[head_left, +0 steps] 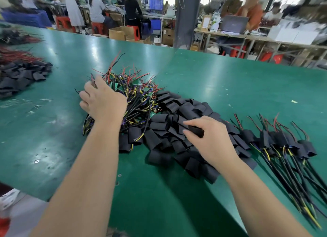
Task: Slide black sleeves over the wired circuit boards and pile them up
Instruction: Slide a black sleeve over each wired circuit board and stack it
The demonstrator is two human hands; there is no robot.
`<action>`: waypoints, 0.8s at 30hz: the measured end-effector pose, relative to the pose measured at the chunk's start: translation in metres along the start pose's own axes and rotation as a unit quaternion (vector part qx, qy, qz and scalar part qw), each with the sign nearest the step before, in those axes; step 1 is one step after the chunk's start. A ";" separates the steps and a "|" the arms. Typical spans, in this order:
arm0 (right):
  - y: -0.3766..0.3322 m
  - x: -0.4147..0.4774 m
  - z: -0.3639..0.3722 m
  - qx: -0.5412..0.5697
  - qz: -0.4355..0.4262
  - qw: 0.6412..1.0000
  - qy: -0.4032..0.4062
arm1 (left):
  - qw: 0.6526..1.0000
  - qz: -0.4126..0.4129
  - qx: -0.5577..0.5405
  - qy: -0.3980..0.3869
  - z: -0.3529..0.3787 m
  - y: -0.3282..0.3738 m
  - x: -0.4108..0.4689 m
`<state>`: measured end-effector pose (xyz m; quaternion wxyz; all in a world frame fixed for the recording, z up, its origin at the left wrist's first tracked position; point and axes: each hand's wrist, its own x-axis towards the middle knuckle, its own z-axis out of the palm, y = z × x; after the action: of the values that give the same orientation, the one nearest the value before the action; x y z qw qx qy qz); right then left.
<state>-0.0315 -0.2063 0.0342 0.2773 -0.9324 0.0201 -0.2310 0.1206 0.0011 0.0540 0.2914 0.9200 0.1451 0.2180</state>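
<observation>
A tangled heap of wired circuit boards (pixel 136 96), green boards with red, black and yellow wires, lies mid-table. My left hand (pixel 102 98) rests on its left side, fingers curled into the wires at its far edge. Right of the heap spreads a pile of flat black sleeves (pixel 177 112). My right hand (pixel 210 139) is over that pile and pinches one black sleeve (pixel 196 130) between thumb and fingers. Further right lies a row of sleeved boards (pixel 283 141) with their cables trailing toward me.
The green table (pixel 230 88) stretches far and right. Another pile of black sleeves (pixel 21 77) and red wires (pixel 16 56) sits at the far left. People work at benches beyond the table. A grey pillar (pixel 187 17) stands behind it.
</observation>
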 end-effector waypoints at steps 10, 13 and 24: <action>0.023 -0.036 -0.001 0.103 0.131 0.985 0.036 | 0.986 0.142 0.085 -0.011 0.002 -0.014 0.025; 0.024 -0.039 -0.001 0.157 0.152 0.973 0.069 | 0.987 0.158 0.018 0.013 -0.005 -0.012 0.014; 0.022 -0.032 -0.019 0.655 0.189 0.729 0.064 | 0.819 0.498 -0.219 -0.182 -0.020 0.065 -0.110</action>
<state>-0.0663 -0.2292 0.0234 0.8552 -0.4792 0.0569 -0.1888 0.0251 -0.0836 0.0727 0.3581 0.8018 -0.4399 0.1879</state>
